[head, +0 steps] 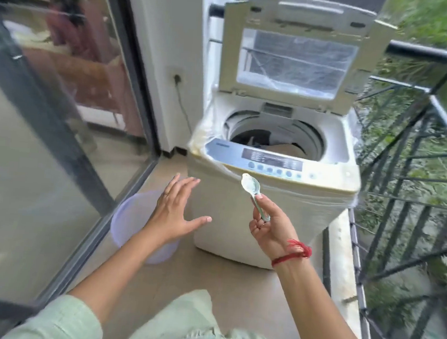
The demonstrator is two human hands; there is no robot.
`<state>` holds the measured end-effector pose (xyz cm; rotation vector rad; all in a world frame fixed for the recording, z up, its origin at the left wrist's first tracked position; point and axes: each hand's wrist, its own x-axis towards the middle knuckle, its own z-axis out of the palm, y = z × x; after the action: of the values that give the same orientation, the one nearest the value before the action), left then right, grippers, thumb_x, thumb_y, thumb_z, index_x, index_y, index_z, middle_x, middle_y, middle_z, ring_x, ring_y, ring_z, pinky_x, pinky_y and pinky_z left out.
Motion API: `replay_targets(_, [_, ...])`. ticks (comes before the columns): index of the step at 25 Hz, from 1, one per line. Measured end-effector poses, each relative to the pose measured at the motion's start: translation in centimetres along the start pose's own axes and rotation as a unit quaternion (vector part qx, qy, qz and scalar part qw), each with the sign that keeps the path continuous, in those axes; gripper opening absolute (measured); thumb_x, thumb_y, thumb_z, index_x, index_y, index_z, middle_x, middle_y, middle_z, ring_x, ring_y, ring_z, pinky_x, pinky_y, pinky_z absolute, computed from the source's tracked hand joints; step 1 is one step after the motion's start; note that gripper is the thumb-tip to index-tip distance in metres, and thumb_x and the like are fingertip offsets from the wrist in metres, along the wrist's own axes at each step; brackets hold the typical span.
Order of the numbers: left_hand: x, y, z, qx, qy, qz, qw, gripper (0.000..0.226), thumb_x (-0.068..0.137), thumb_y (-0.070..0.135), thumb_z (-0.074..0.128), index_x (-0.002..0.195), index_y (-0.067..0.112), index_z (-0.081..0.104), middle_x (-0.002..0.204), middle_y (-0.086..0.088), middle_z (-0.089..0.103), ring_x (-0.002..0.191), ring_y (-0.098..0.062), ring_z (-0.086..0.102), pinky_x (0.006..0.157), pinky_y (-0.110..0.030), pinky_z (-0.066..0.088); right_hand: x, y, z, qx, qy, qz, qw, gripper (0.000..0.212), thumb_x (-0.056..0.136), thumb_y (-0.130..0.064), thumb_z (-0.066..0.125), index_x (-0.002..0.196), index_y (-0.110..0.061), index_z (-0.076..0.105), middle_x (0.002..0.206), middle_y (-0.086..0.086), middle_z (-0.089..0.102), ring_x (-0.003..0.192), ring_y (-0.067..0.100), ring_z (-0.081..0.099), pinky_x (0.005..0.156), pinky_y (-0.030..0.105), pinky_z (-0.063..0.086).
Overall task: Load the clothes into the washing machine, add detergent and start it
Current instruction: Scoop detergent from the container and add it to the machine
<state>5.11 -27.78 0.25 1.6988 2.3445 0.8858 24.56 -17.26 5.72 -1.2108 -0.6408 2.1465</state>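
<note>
A white top-loading washing machine (242,219) stands ahead on the balcony with its lid (295,52) raised upright. Dark and tan clothes (269,145) lie inside the drum. My right hand (268,226) pinches the handle of a pale green spoon (251,186) heaped with white detergent powder, held level in front of the control panel (273,164). My left hand (176,211) hovers with fingers spread, empty, near the machine's left front corner.
A translucent lilac bucket (130,221) sits on the floor left of the machine. Glass sliding doors (46,128) run along the left. A black metal railing (413,184) borders the right. A power cable (181,99) hangs from a wall socket behind the machine.
</note>
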Motion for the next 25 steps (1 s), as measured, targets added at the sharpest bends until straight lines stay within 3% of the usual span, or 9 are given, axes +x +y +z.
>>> replay_targets(7, [11.9, 3.4, 4.9, 0.0, -0.028, 0.072, 0.997, 0.097, 0.064, 0.075, 0.047, 0.142, 0.02, 0.032, 0.147, -0.002, 0.033, 0.145, -0.023, 0.006, 0.113, -0.033, 0.007, 5.7, -6.6, -4.5, 0.063, 0.061, -0.019, 0.996, 0.008, 0.082, -0.015, 0.068, 0.086, -0.022, 0.067, 0.082, -0.008, 0.062, 0.068, 0.002, 0.051, 0.05, 0.013, 0.037])
replay_targets(12, [19.9, 3.0, 7.7, 0.01, -0.043, 0.052, 0.998, 0.099, 0.062, 0.077, 0.043, 0.143, 0.023, 0.029, 0.15, -0.001, 0.029, 0.145, -0.022, 0.006, 0.115, -0.038, 0.01, 12.4, -12.2, -3.5, 0.026, 0.054, -0.006, 0.998, 0.009, 0.084, -0.014, 0.065, 0.082, -0.023, 0.063, 0.079, -0.007, 0.061, 0.064, 0.001, 0.051, 0.051, 0.013, 0.037])
replay_targets(16, [25.8, 2.3, 9.8, 0.022, -0.048, 0.05, 0.997, 0.096, 0.065, 0.076, 0.043, 0.143, 0.023, 0.028, 0.15, -0.003, 0.028, 0.145, -0.022, 0.005, 0.115, -0.034, 0.005, 18.2, -16.9, -2.4, 0.004, 0.043, 0.016, 0.999, 0.007, 0.084, -0.014, 0.065, 0.084, -0.02, 0.065, 0.082, -0.006, 0.062, 0.064, 0.002, 0.051, 0.057, 0.015, 0.037])
replay_targets(22, [31.2, 1.0, 13.3, 0.05, -0.103, 0.046, 0.992, 0.095, 0.067, 0.077, 0.04, 0.145, 0.026, 0.022, 0.153, -0.002, 0.023, 0.145, -0.02, -0.001, 0.116, -0.041, 0.007, 24.7, -21.1, -2.4, 0.019, 0.061, 0.024, 0.998, 0.004, 0.084, -0.014, 0.067, 0.085, -0.018, 0.066, 0.081, -0.005, 0.061, 0.059, 0.001, 0.053, 0.047, 0.015, 0.041])
replay_targets(25, [32.5, 0.8, 13.9, 0.052, -0.091, 0.036, 0.994, 0.093, 0.069, 0.078, 0.036, 0.145, 0.025, 0.024, 0.152, -0.002, 0.026, 0.145, -0.02, 0.004, 0.117, -0.041, 0.007, 27.3, -22.6, -2.0, 0.001, 0.067, 0.022, 0.998, 0.007, 0.084, -0.014, 0.067, 0.084, -0.021, 0.065, 0.075, -0.008, 0.062, 0.048, -0.001, 0.055, 0.045, 0.013, 0.04])
